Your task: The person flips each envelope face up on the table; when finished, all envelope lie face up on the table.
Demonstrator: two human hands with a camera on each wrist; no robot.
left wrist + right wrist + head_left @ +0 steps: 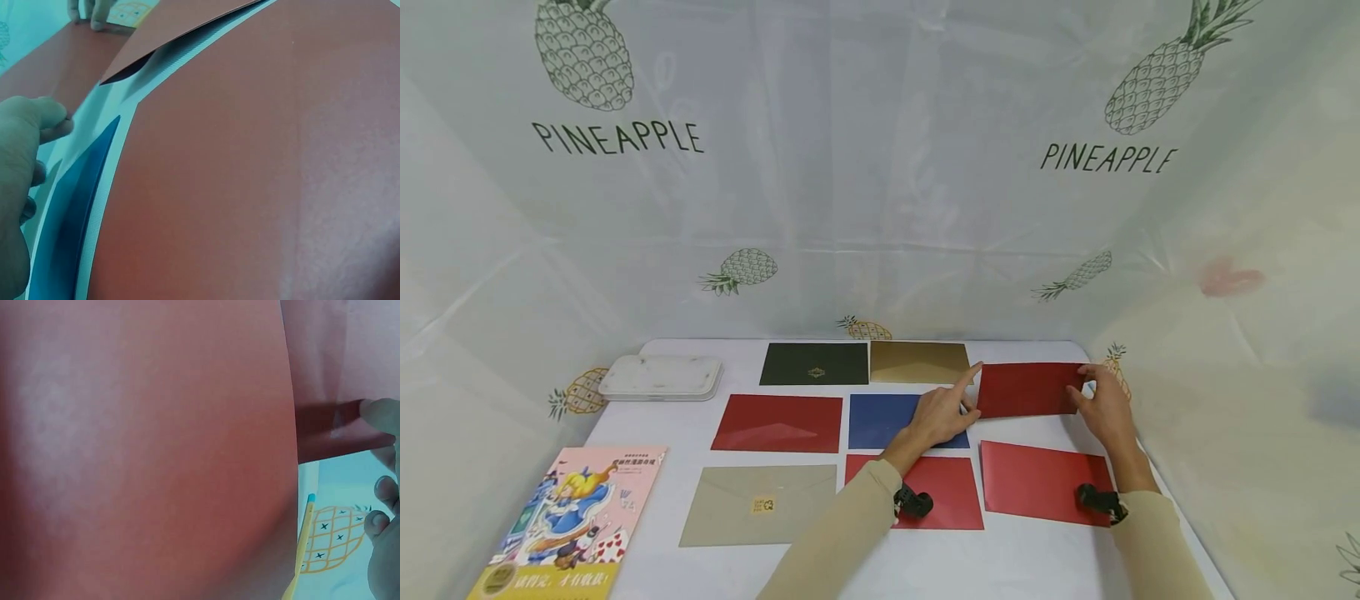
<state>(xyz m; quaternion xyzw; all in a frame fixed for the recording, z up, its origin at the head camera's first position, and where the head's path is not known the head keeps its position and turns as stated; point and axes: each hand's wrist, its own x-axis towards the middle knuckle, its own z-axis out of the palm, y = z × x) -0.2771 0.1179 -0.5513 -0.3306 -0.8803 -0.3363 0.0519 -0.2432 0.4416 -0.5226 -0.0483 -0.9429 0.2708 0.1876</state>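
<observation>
A dark red envelope (1030, 389) is at the right rear of the table. My right hand (1108, 408) pinches its upper right corner, thumb on the front and fingers behind. In the right wrist view the thumb (380, 415) presses on the reddish paper. At the left edge of that envelope is my left hand (936, 417), its index finger stretched to the upper corner and the thumb near the lower one. A blue envelope (880, 421) lies partly under the left hand. Below the wrists lie two brighter red envelopes (943, 492), (1037, 479), partly covered by the wrist cameras.
Another red envelope (778, 422) and a beige envelope (722, 504) lie left of centre. Dark green (815, 364) and gold (919, 362) envelopes line the back. A white case (661, 377) and an illustrated book (568, 521) sit at left. Pineapple-print sheeting (872, 208) surrounds the table.
</observation>
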